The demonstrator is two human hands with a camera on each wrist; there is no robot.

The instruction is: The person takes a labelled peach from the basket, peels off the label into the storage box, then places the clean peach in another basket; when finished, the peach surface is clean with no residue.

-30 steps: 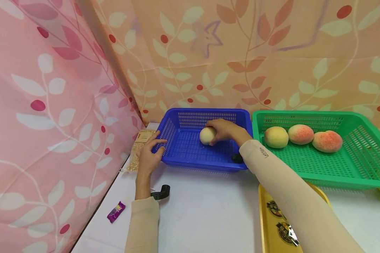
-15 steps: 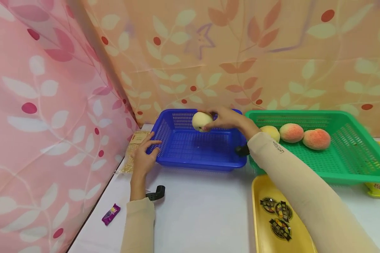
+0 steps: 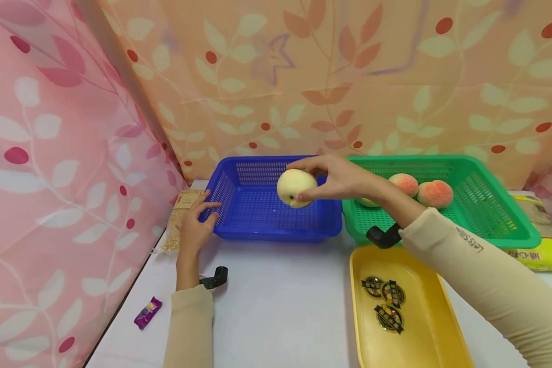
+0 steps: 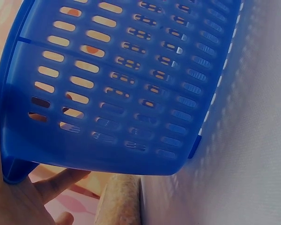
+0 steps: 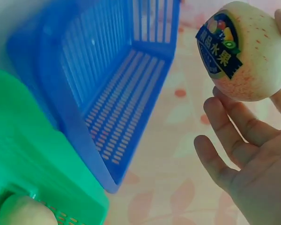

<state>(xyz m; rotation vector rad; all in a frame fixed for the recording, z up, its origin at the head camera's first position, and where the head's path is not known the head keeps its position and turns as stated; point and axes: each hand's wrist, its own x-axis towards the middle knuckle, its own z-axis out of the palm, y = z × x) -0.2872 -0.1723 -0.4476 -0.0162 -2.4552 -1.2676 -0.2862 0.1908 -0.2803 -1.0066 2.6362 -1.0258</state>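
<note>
My right hand pinches a pale yellow peach between thumb and fingers, lifted above the blue basket. The right wrist view shows the peach with a dark fruit sticker on it and the right hand below it. My left hand rests on the blue basket's left front corner with straight fingers; the left wrist view shows the left hand against the blue basket. Nothing lies inside the blue basket. The green basket to the right holds pink-and-yellow peaches.
A yellow tray with dark wrapped sweets sits in front of the green basket. A bag of grain lies left of the blue basket, a purple sweet near the table's left edge. Patterned curtains close the back and left.
My right hand has lifted the pale peach out of the blue basket and carried it up and toward me. The left hand has stayed on the basket's corner.
</note>
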